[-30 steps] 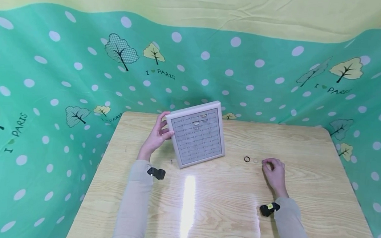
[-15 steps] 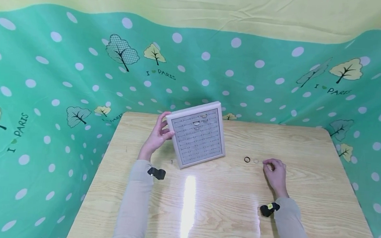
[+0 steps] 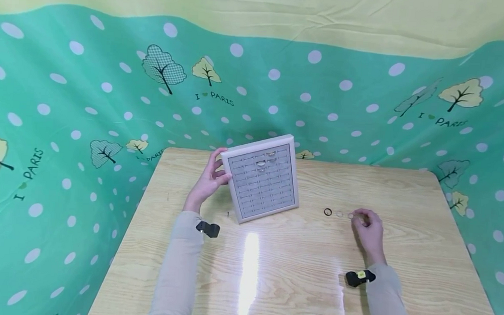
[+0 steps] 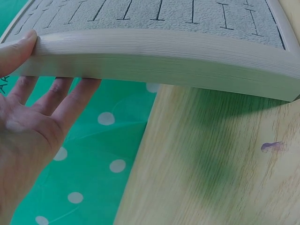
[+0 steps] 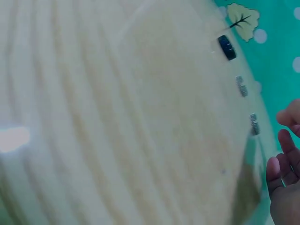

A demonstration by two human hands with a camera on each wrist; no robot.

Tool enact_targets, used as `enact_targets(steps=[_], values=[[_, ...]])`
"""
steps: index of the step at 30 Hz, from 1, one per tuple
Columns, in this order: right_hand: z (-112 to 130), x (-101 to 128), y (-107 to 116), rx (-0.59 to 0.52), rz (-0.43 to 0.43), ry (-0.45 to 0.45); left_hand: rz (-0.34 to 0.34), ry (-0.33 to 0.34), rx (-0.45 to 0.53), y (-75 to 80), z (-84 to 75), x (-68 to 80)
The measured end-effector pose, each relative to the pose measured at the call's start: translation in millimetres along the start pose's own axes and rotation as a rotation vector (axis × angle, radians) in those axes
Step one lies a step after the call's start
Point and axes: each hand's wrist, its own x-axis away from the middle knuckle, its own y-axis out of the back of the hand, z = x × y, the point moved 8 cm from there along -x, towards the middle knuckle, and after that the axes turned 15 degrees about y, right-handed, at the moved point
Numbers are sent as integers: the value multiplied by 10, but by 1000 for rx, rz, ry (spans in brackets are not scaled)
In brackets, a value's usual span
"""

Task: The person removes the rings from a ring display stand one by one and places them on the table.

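My left hand point(image 3: 205, 186) grips the left edge of a ring display tray point(image 3: 257, 146), thumb on the front frame and fingers behind. The tray is tilted up, its grey slotted face towards me. A few rings point(image 3: 261, 163) sit in its upper slots. On the table to the right, a black ring point(image 5: 227, 47) and two silvery rings stand in a row. My right hand point(image 3: 369, 229) is just beside the nearest silvery ring point(image 5: 254, 124), with thumb and fingers apart and nothing between them. The middle silvery ring point(image 5: 241, 86) lies between the others.
A small purplish thing point(image 4: 272, 146) lies on the wooden table point(image 3: 296, 276) by the tray's lower left corner. A green dotted cloth point(image 3: 247, 94) hangs behind the table and at both sides. A bright reflection crosses the tabletop.
My right hand has drawn slightly right, away from the row, and the silvery ring at its fingertips now shows free of them. The left hand and tray have stayed put.
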Motion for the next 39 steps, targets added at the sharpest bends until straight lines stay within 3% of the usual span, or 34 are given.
enact_targets(steps=[4, 9, 18, 22, 27, 39], values=[[111, -16, 24, -19, 4, -11, 1, -2, -2, -2, -5, 1], [372, -75, -28, -44, 30, 88, -2, -1, -19, -2, -4, 1], [1192, -115, -244, -156, 82, 244, 0, -6, -25, -9, -6, 15], [1456, -118, -380, -158, 129, 312, 5, -13, -24, -9, -14, 6], [1657, -146, -543, -154, 179, 387, -6, -8, -27, 2, -18, -11], [2063, -190, -797, -216, 179, 567, 3, -20, -39, -6, -14, 5]])
